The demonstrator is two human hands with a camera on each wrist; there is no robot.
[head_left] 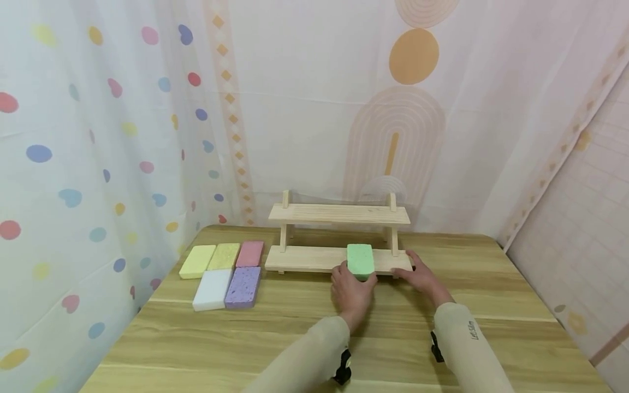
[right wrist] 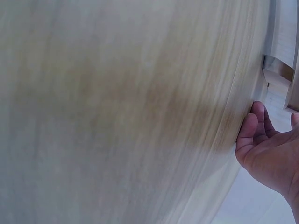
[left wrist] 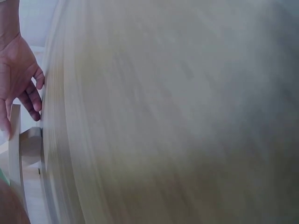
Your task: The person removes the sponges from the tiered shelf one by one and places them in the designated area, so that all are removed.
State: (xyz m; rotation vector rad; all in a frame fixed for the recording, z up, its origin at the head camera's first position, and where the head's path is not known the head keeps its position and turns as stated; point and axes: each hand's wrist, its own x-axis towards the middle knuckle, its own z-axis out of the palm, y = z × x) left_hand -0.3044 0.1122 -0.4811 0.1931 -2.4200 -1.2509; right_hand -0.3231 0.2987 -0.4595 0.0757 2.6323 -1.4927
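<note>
A two-tier wooden display shelf [head_left: 304,257] stands at the back of the wooden table. In the head view my left hand [head_left: 352,292] holds a pale green sponge [head_left: 360,261] at the right part of the lower tier, thumb on its right and fingers on its left. My right hand [head_left: 422,277] grips the right end of the lower board, thumb at its front edge. The left wrist view shows the right hand [left wrist: 18,72] beside the board end, with its lower fingers near the tabletop. In the right wrist view, part of the right hand [right wrist: 271,154] appears beside the shelf.
Left of the shelf lie a pale yellow sponge [head_left: 197,261], a darker yellow sponge [head_left: 224,256], a pink sponge [head_left: 250,254], a white sponge [head_left: 213,289] and a purple sponge [head_left: 243,286]. Patterned curtains [head_left: 304,109] hang behind the table [head_left: 196,349].
</note>
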